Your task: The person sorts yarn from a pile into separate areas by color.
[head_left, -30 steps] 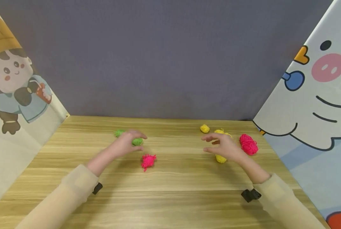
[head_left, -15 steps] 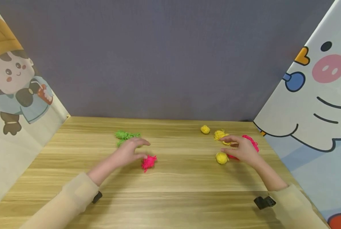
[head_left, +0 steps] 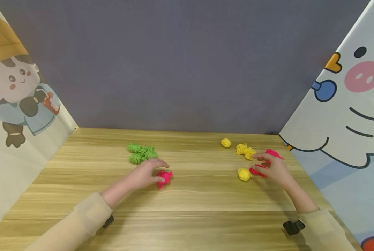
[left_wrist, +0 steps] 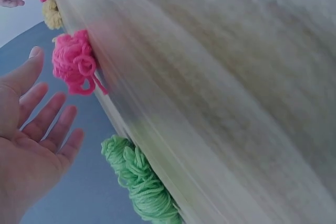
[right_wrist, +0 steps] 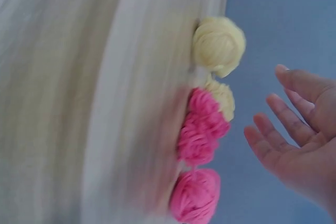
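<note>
My left hand (head_left: 145,175) hovers beside a small pink yarn ball (head_left: 165,178), its fingers loosely bent and its thumb overlapping the yarn's edge in the head view. The left wrist view shows a gap between that hand (left_wrist: 39,135) and the pink yarn (left_wrist: 73,62). My right hand (head_left: 275,170) is over pink yarn (head_left: 258,170) at the right, partly covering it. In the right wrist view, the right hand (right_wrist: 304,135) stands apart from two pink bundles (right_wrist: 202,129) and holds nothing. A yellow yarn ball (head_left: 244,174) lies just left of its fingers.
Green yarn bundles (head_left: 141,153) lie together behind the left hand. Further yellow yarn (head_left: 245,151) and a small yellow ball (head_left: 226,143) sit toward the back right. A grey panel (head_left: 180,69) closes the wooden table's (head_left: 187,223) rear, with printed panels at both sides.
The right hand has moved right and slightly nearer, from over the yellow yarn to over the pink yarn. The left hand has come rightward and nearer, from the green yarn toward the pink ball.
</note>
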Available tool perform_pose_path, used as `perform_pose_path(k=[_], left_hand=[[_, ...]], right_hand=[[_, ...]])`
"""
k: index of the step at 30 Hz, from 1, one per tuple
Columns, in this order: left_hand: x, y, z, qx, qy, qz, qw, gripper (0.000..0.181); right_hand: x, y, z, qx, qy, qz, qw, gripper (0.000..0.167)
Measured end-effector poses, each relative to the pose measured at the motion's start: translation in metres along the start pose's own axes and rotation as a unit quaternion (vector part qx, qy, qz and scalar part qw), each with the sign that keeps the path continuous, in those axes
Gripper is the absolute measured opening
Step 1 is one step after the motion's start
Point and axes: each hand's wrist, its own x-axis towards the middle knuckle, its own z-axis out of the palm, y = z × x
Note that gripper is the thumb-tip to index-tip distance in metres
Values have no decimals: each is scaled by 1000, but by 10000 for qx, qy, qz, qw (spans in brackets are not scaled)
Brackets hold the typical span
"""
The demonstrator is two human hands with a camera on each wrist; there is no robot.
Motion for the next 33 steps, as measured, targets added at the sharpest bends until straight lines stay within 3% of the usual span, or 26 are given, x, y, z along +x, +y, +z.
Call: perform_pose_path(k=[11, 20, 33], left_hand=[[3, 0, 8, 155, -256, 346, 9990, 35], [0, -5, 9, 264, -80, 633, 9976, 30], [2, -9, 2, -95, -449, 587, 9972, 24]], right_hand=[[-4, 29, 2, -326, 125, 31, 9994, 37], [-3, 36, 2, -484, -127, 272, 9984, 37], [0, 50, 5, -699, -479, 541, 9949, 33]])
